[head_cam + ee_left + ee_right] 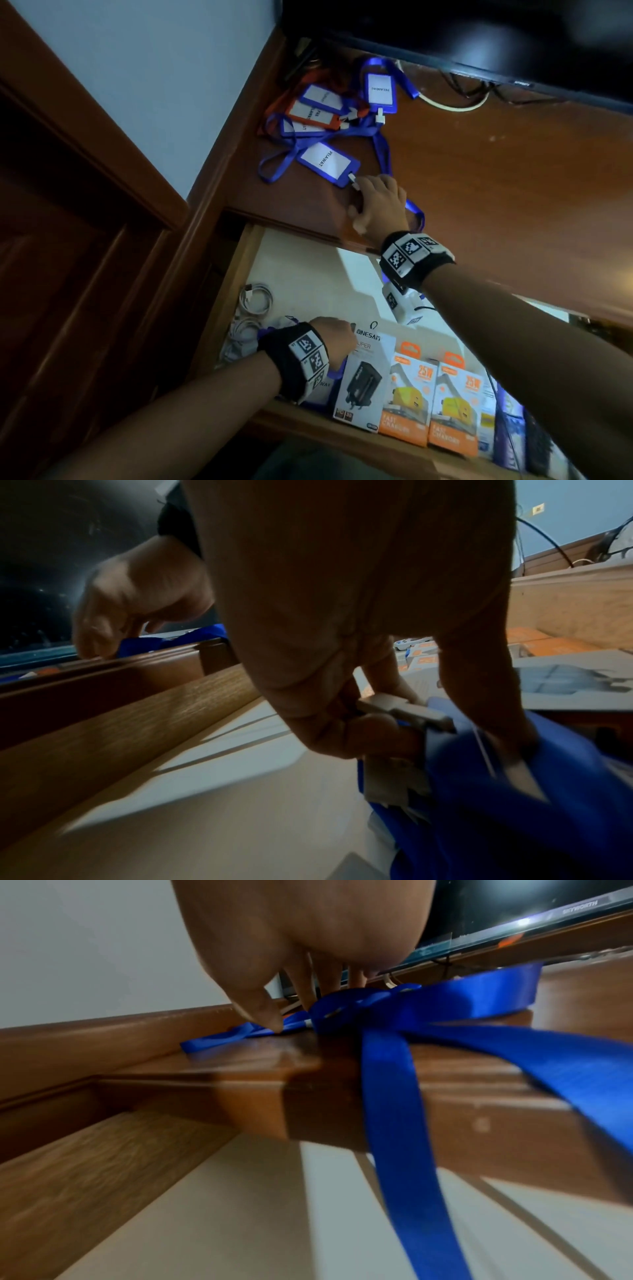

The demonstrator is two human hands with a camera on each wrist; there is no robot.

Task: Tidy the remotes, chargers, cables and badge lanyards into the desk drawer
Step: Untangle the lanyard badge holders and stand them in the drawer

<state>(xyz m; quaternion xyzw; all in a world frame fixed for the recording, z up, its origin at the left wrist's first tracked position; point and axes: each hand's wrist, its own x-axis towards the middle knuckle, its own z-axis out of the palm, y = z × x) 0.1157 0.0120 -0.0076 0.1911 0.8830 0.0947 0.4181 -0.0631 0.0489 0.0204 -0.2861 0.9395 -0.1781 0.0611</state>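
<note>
Item: badge lanyards, blue and orange, a cluster on the bench. Our right hand rests on the bench edge, fingertips pinching the white clip of the nearest blue badge. Our left hand, down in the open drawer, grips another blue lanyard by its clip. Drawer also holds charger boxes and coiled white cables.

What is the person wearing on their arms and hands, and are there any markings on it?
Both forearms are bare, with no sleeves or gloves. Each wrist carries a black band: the left wrist band and the right wrist band. Each band bears white tiles printed with black square-patterned codes. Under the right band hangs a small white boxy unit with another printed code. The left hand and right hand are bare.
</note>
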